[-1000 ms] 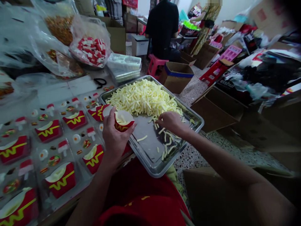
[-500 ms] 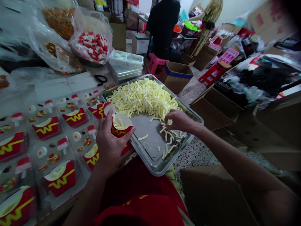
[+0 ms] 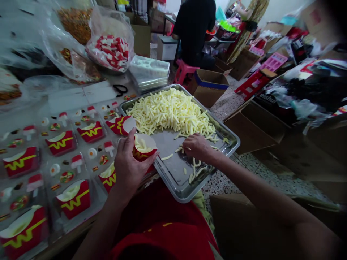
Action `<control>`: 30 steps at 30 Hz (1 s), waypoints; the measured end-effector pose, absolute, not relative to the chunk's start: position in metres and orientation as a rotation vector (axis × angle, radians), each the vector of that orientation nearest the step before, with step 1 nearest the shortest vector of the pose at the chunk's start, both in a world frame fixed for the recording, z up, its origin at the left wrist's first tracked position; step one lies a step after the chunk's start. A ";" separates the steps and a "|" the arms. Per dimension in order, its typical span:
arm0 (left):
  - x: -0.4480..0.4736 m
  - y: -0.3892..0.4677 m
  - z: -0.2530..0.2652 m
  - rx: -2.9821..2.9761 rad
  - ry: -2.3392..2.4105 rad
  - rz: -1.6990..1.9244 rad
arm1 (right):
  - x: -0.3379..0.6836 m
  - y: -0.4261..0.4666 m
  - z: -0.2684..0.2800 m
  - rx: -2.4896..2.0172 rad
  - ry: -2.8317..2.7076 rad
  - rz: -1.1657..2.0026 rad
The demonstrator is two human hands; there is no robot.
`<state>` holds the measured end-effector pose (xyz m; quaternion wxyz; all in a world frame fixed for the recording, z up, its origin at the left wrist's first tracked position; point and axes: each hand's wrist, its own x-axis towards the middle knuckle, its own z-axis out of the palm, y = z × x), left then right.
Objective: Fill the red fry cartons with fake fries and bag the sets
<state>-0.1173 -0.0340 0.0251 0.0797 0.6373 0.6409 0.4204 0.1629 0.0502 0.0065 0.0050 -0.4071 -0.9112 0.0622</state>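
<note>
In my left hand [image 3: 130,162] is a red fry carton [image 3: 142,154] with a white inside and a yellow zigzag, tilted and partly filled with pale French fry pieces [image 3: 141,144]. The fingers and thumb wrap round its sides. My right hand [image 3: 197,147] is low over the metal tray [image 3: 173,173], its fingers curled down among loose fries [image 3: 195,167]; the fingertips are hidden. A large heap of the same pale fries [image 3: 173,112] covers the tray's far half. Another red carton [image 3: 120,125] lies just beyond my left hand.
Clear plastic packs with red cartons [image 3: 73,198] and small toy foods fill the table at left. Behind them are a bag of red-and-white pieces [image 3: 112,52], black scissors [image 3: 119,90] and stacked clear trays [image 3: 151,72]. Cardboard boxes [image 3: 208,86] stand right; a person [image 3: 193,32] sits beyond.
My right hand has moved left and slightly down within the tray, over the loose fries. My left hand still holds the carton. The whole view has shifted a little.
</note>
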 end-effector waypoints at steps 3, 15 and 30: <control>-0.113 -0.036 0.025 1.974 1.857 1.152 | 0.154 0.049 0.005 -1.438 -2.559 0.347; -0.115 -0.049 0.022 1.907 1.747 0.990 | 0.073 0.019 0.058 -1.065 -2.280 0.510; -0.189 -0.115 0.008 1.801 2.153 1.542 | -0.079 0.010 0.055 -0.590 -2.526 0.902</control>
